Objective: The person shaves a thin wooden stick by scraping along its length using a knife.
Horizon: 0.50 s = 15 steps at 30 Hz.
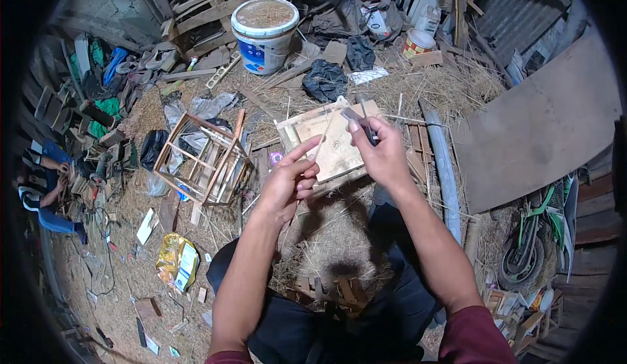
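My left hand [287, 181] pinches a thin wooden stick [322, 139] between thumb and fingers. The stick slants upward, and its lower end seems to run out below the fist. In my right hand [386, 156] is a knife with a black handle and a short grey blade [351, 113], the thumb pressed near the blade's base. Its blade is close to the stick's upper end; I cannot tell whether they touch. Under both hands lies a low wooden board [339, 156], pale and scuffed. A small frame of wooden sticks [208, 167] stands tilted to the left of it.
Straw and scraps cover the ground. A white and blue bucket [264, 41] stands beyond the board, near a black plastic bag [324, 80]. To the right are a grey pole [441, 161], a large sheet [542, 129] and a green motorbike [532, 240]. Another person [49, 181] sits far left.
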### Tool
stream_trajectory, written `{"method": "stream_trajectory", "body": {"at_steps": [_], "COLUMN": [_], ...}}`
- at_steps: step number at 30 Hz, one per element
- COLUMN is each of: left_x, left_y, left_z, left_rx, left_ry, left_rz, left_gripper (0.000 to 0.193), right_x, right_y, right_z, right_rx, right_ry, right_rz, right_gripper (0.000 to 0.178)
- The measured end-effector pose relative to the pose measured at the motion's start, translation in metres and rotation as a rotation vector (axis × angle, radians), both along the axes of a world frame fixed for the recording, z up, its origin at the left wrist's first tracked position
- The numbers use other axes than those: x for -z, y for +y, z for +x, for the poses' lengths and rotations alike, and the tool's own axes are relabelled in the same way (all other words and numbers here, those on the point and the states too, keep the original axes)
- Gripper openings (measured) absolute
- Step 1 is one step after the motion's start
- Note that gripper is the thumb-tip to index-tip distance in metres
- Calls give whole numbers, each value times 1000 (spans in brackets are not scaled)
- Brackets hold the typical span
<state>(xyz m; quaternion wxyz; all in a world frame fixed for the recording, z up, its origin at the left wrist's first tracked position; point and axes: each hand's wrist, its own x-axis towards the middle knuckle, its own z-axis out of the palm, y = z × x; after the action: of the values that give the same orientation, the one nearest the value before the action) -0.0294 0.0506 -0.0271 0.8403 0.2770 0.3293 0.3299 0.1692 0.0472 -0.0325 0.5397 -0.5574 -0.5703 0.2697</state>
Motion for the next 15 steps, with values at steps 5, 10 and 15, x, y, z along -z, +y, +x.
{"method": "stream_trajectory", "body": {"at_steps": [5,10,15], "left_x": [-4,-2,-5], "left_y": [5,2,-7], "left_z": [-9,-2,6], "left_rx": [-176,-142,-134], "left_ry": [79,259,255], "left_rz": [32,199,181], "left_gripper": [50,45,43], "right_x": [-19,-10,-11], "right_y": [-20,-22,-19], "right_z": [-9,-21,-26], "right_rx": [-42,-184,-187], "right_ry": [-305,-576,-675], "right_rz": [-195,-55,-343], "right_gripper": [25,19,18]}}
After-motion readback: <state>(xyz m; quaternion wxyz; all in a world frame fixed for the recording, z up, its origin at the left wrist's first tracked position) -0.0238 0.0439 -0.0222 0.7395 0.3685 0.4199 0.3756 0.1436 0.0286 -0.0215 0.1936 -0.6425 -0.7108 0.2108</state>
